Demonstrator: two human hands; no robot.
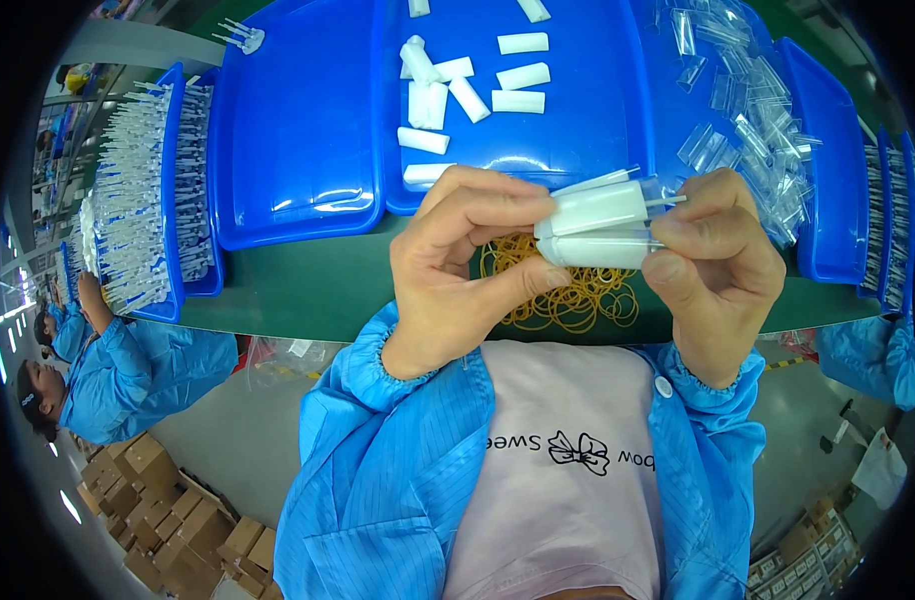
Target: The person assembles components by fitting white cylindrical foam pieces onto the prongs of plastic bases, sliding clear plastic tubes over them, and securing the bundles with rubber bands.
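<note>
Between both hands, in front of my chest, is a bundle of white tube-shaped plastic pieces (598, 210) with thin prongs and a clear plastic part at its right end. My left hand (458, 260) pinches the bundle's left end between thumb and fingers. At the other end, the thumb and fingertips of my right hand (723, 260) grip the prongs and the clear part. Below the bundle lies a pile of yellow rubber bands (578, 300), partly covered by it. Loose white tube pieces (523, 75) are scattered in the middle blue tray (578, 125).
Clear plastic sleeves (758, 120) heap up in the right tray. A white pronged piece (243, 38) sits at the far edge of the left blue tray (298, 140). Densely packed white pronged parts (138, 190) fill racks further left. A person (128, 370) in blue works at left; cardboard boxes (168, 510) stand behind.
</note>
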